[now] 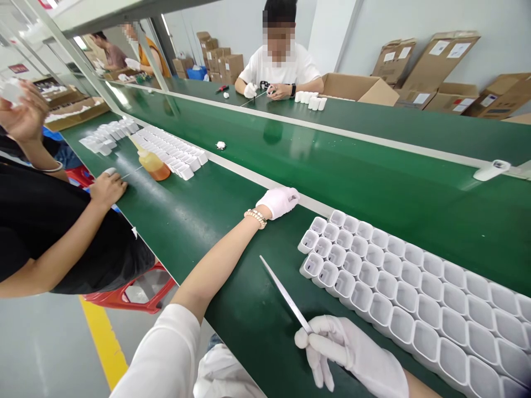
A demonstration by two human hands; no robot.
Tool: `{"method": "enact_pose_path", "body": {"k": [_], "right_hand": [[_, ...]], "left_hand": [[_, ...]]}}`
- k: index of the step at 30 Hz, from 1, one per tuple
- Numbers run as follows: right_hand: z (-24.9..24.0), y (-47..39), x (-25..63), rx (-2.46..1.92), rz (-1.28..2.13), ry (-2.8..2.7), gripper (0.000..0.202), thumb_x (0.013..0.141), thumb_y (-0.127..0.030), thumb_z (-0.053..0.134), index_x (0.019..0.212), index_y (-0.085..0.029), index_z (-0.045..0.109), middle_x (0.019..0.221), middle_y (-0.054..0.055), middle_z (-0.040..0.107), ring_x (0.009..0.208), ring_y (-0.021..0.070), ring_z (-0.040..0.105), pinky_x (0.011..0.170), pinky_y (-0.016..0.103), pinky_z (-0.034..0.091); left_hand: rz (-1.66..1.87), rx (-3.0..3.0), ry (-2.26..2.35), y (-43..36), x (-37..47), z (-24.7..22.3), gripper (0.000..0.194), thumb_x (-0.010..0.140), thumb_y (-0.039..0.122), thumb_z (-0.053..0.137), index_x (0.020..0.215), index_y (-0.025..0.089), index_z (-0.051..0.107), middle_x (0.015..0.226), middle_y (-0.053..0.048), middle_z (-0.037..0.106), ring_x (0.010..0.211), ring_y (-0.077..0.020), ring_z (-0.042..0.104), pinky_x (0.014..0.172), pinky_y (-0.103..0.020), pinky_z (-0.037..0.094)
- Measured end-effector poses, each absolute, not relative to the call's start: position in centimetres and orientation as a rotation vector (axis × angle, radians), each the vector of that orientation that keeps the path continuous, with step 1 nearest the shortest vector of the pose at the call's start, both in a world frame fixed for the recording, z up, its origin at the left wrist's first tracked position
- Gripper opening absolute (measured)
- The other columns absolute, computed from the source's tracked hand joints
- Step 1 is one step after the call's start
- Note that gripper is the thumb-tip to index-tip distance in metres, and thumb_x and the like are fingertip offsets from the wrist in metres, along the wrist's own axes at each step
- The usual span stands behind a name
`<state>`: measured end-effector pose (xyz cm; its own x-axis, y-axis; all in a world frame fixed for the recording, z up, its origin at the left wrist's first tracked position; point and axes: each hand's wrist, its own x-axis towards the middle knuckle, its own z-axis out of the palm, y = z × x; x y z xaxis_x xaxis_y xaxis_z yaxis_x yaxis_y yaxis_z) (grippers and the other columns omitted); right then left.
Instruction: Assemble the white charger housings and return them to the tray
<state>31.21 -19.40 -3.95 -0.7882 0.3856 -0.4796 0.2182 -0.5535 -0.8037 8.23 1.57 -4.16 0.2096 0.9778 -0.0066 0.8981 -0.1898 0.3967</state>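
Observation:
My left hand (279,202), in a white glove with a beaded bracelet at the wrist, rests at the pale edge strip of the green table (194,221). Its fingers are curled in, and whatever they hold, if anything, is hidden. Lower down, my right hand (332,348), gloved too, grips pointed metal tweezers (286,293) between thumb and fingers, tips up and to the left. Rows of white square cups (375,279) stand to the right of both hands, their open tops facing up. Small dark marks show inside several cups at the near-left end.
A green conveyor belt (332,166) runs beyond the table, carrying a small white piece (220,145) and a white housing (492,170). At left, a co-worker's hand (108,188) rests near an amber bottle (154,166) and more white cups (170,149). Another person sits across the belt.

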Motion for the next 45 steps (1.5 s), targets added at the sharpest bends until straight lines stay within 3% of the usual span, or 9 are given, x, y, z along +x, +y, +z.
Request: {"method": "enact_pose_path", "body": {"k": [6, 30, 45], "right_hand": [[-4.08, -19.29, 31.24, -1.005, 2.539, -1.495, 0.044, 0.080, -0.056, 0.071, 0.088, -0.013, 0.070, 0.065, 0.004, 0.069, 0.057, 0.0184, 0.070, 0.050, 0.025, 0.053], [-4.23, -19.30, 31.15, -0.949, 2.483, -1.577, 0.049, 0.082, -0.060, 0.067, 0.088, -0.013, 0.073, 0.066, 0.004, 0.068, 0.057, 0.0171, 0.070, 0.049, 0.024, 0.054], [-4.58, -19.20, 31.38, -0.876, 2.495, -1.482, 0.040, 0.086, -0.051, 0.068, 0.090, -0.012, 0.074, 0.065, 0.004, 0.069, 0.056, 0.0169, 0.071, 0.047, 0.022, 0.053]], "left_hand": [[0.346, 2.172, 1.771, 1.47, 8.29, -4.05, 0.019, 0.091, 0.033, 0.055, 0.102, 0.026, 0.069, 0.089, 0.000, 0.070, 0.081, -0.0188, 0.065, 0.077, -0.026, 0.049], [0.351, 2.166, 1.781, 1.33, 8.30, -3.86, 0.018, 0.091, 0.033, 0.056, 0.101, 0.026, 0.069, 0.087, 0.001, 0.070, 0.080, -0.0187, 0.065, 0.076, -0.026, 0.050], [0.353, 2.195, 1.761, 1.42, 8.21, -4.02, 0.019, 0.091, 0.032, 0.054, 0.101, 0.026, 0.069, 0.085, 0.001, 0.069, 0.077, -0.0182, 0.064, 0.072, -0.026, 0.048]]}}
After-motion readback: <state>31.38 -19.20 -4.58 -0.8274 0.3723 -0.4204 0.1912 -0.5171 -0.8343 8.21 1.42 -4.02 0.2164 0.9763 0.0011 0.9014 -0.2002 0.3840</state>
